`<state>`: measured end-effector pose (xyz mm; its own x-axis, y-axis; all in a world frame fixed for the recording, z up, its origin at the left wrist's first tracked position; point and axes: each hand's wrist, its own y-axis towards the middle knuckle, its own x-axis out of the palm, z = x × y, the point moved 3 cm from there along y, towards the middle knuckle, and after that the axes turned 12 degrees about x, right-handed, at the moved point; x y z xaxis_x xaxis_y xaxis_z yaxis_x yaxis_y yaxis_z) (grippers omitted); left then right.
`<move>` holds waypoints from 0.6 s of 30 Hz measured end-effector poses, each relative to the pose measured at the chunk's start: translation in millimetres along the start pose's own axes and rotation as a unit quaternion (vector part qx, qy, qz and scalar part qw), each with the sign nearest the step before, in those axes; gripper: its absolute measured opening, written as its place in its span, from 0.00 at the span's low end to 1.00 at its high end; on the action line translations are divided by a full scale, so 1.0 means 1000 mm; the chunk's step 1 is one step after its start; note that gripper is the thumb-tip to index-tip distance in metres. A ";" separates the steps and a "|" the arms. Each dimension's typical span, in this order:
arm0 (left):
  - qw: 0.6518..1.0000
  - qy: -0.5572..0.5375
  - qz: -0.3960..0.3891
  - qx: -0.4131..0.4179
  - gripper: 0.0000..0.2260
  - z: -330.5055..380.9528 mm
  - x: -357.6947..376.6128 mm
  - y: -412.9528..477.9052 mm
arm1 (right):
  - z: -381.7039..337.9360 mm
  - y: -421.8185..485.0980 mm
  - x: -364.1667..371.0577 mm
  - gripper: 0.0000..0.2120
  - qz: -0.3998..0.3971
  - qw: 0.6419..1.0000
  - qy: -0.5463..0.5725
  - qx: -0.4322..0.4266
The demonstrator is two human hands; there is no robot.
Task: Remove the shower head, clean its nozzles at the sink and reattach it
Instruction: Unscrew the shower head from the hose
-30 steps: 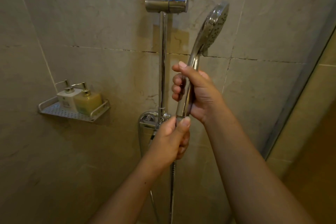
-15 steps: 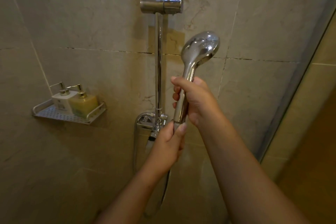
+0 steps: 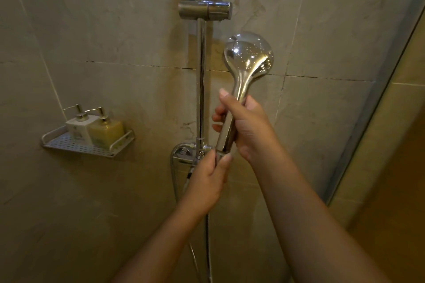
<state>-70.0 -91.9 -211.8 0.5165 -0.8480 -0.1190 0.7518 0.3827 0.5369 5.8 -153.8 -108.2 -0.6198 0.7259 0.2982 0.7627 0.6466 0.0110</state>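
Shower head (image 3: pixel 248 55): chrome, off its holder (image 3: pixel 205 9), held upright before the tiled wall, rounded back toward the camera, just right of the riser rail (image 3: pixel 202 89). Right hand (image 3: pixel 247 125): wrapped around the handle. Left hand (image 3: pixel 207 181): pinching the handle's base where the hose (image 3: pixel 208 236) joins, hose hanging below. Wall shelf (image 3: pixel 87 146): perforated metal, at left, carrying a white pump bottle (image 3: pixel 80 127) touching a yellow pump bottle (image 3: pixel 107 131)

The head's (image 3: pixel 248 57) nozzle face is turned away; fingers (image 3: pixel 217 119) hide its handle, the thumb (image 3: pixel 224 159) its hose joint; the rail (image 3: pixel 202 76) runs off-frame.
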 end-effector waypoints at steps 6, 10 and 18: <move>0.990 0.130 0.023 0.040 0.05 -0.001 0.008 -0.005 | 0.022 -0.005 -0.004 0.17 0.084 0.996 -0.022 0.033; 0.996 0.085 0.012 0.029 0.12 0.003 0.017 -0.012 | 0.016 -0.003 -0.010 0.11 0.070 0.997 0.017 0.032; 0.990 -0.133 -0.024 -0.037 0.12 0.021 0.035 -0.023 | -0.004 0.003 -0.017 0.18 -0.139 0.982 0.104 0.077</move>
<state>-78.2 -138.1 -211.2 0.3613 -0.9284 0.0866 0.8056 0.3576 0.4723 19.2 -165.2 -109.6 -0.7366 0.4625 0.4935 0.5220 0.8527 -0.0199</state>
